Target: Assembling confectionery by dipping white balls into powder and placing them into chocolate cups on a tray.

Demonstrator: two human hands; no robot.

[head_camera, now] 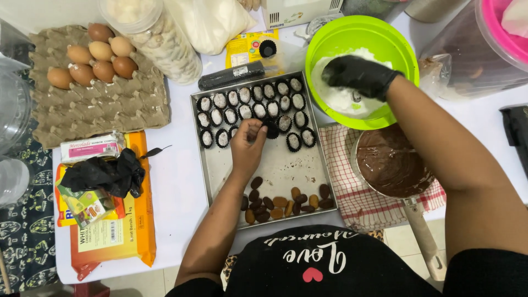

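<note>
The bare left hand (247, 144) hovered over the middle of the metal tray (220, 176), fingertips pinched narrow on a small dark paper cup (270, 130) just beside the filled cups (250, 110) that crowded the tray's far half. Bare metal lay open between those rows and the dates (286, 202) heaped along the near edge, leaving room around the wrist. The right hand (358, 74), in a black glove, reached down into the green bowl (404, 52), fingers curled over white powder (341, 99); whether it held anything could not be told. The bowl touched the tray's far right corner and overlapped the pot of chocolate (391, 160), which sat on a checked cloth (352, 192) hard against the tray's right edge. The pot's handle ran out past the table edge. To the left, an egg carton (99, 104) and an orange packet (137, 220) stood well apart from the tray. A pink-lidded tub (495, 33) was cut off at the top right corner.
</note>
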